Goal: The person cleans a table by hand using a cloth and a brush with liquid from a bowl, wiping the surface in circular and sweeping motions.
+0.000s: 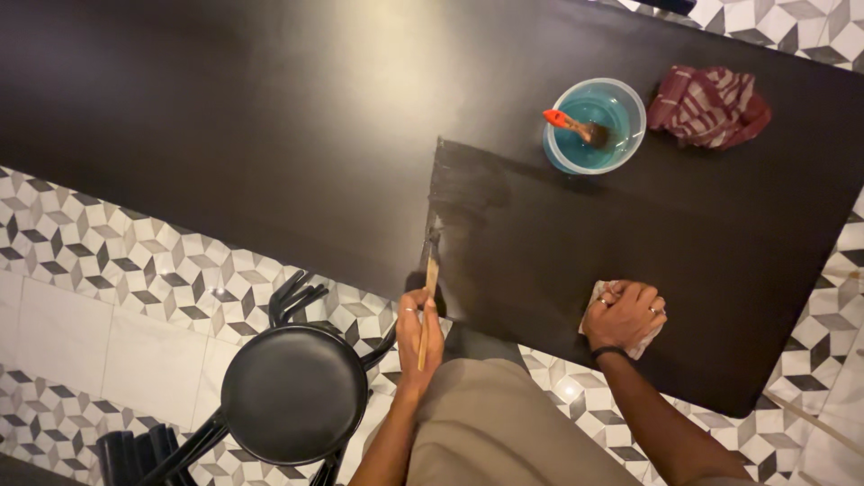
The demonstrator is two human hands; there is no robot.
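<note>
On the big dark wooden worktop [270,108], near its front edge, the left hand [419,335] grips a thin wooden-handled paintbrush [429,288] pointing straight away toward the far side, while the right hand [625,315], further right, squeezes a crumpled white cloth [608,292].

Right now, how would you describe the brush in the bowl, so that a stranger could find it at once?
Start at the dark table and go to its far right end, where a striped red cloth lies. Just left of that cloth stands a clear blue bowl. The brush leans inside it; its red handle tip sets it apart from the plain wooden brush in the left hand.
</note>
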